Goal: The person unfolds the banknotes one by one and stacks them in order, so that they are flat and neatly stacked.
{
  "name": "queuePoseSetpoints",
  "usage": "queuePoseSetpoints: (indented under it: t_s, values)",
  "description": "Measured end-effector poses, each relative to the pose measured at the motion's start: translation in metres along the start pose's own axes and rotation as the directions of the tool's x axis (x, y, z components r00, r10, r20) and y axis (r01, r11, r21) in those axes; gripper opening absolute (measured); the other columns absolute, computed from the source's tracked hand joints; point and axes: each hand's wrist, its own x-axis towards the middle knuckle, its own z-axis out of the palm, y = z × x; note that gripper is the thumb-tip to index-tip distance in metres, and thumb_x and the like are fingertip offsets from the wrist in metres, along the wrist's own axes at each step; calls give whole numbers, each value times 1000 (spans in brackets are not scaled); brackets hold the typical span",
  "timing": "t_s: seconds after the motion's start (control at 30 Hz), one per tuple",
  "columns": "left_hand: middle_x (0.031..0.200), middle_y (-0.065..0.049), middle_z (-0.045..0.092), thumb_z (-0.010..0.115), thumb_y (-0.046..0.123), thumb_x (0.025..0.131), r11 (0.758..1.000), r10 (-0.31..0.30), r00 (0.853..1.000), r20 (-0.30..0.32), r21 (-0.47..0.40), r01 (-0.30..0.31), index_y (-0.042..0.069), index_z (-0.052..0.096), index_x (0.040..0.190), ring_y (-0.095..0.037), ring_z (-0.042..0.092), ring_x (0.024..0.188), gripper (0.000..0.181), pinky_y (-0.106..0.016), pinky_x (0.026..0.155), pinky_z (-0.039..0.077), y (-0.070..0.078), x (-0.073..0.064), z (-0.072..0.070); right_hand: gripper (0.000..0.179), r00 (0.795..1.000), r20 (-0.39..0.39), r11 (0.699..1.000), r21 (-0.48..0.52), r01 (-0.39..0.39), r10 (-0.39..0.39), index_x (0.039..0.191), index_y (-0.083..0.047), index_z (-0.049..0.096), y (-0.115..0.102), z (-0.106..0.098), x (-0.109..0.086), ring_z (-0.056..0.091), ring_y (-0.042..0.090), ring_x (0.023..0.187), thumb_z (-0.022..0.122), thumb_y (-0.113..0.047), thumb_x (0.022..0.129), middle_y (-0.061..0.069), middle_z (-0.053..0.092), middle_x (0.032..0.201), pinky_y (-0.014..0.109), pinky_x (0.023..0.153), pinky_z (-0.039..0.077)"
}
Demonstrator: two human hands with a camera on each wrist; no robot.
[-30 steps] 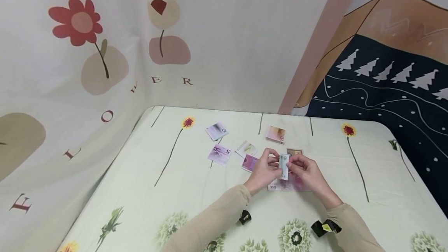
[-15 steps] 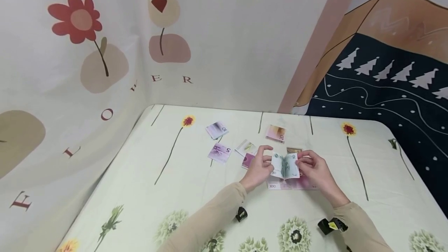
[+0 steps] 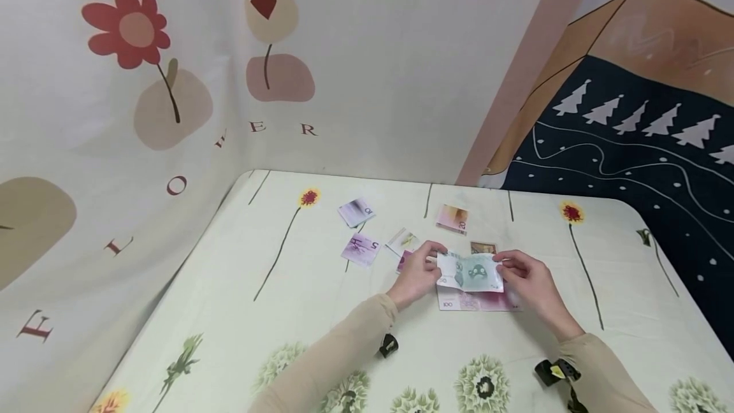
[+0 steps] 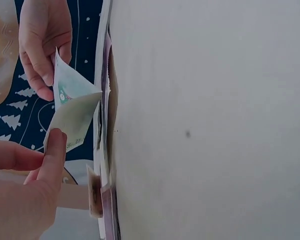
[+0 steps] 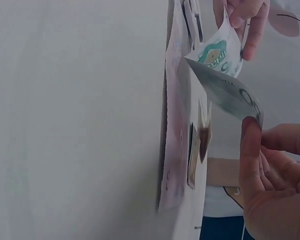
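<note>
Curtain (image 3: 390,88) printed with flowers and red letters hangs behind a table (image 3: 218,317) spread with flower-patterned cloth, while a dark panel (image 3: 619,139) of white trees fills the right side. A person in beige sleeves (image 3: 338,346) works at the table, with black bands (image 3: 388,345) near both wrists. The left hand (image 3: 414,278) pinches the left edge of a green banknote (image 3: 478,274) between thumb and fingers; the right hand (image 3: 530,280) pinches its upper right corner. A pink note (image 3: 478,302) marked 100 lies flat beneath, partly covered in the head view. The green note is held spread between the hands, its middle crease dipping toward the table; whether the crease touches anything cannot be told. Beyond the hands sits a note (image 3: 452,218) marked 20, with a brown note (image 3: 483,248) nearer. To the left lie notes marked 10 (image 3: 356,211) and 5 (image 3: 360,249), beside a pale note (image 3: 402,241) and a magenta note (image 3: 403,262), the last partly hidden by the left hand.
</note>
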Motion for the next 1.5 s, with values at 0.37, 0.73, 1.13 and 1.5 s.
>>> queuePoseSetpoints:
  t_s: [0.37,0.73,1.13,1.5]
  values:
    - [105,-8,61,58,-13,81,998,-3,999,-40,59,6,4,61,114,-15,63,86,37,-23,71,54,4,0,-5,17,999,-25,999,-38,22,-22,106,5,66,8,-11,-3,58,1,78,61,5,90,17,66,92,12,68,48]
    - [104,-13,64,63,-5,85,994,-8,1000,-15,105,9,5,65,107,-11,62,84,24,-21,72,52,5,0,-7,16,1000,-24,998,-68,10,-12,104,2,67,13,-17,-4,57,2,79,62,1,89,14,66,92,11,69,45]
    - [89,-6,66,66,-8,82,990,-28,1000,13,138,26,0,66,99,-10,62,74,19,-20,65,53,3,-4,-3,13,1000,26,993,-114,-5,8,102,2,69,21,-20,-5,56,7,72,64,1,89,10,64,87,21,61,47]
    - [71,-1,62,70,-6,82,962,-91,994,57,264,73,1,66,92,-7,57,57,12,-17,51,46,0,-2,1,12,990,121,981,-187,-53,77,99,0,68,24,-17,-3,54,16,69,63,1,88,6,62,82,26,53,43]
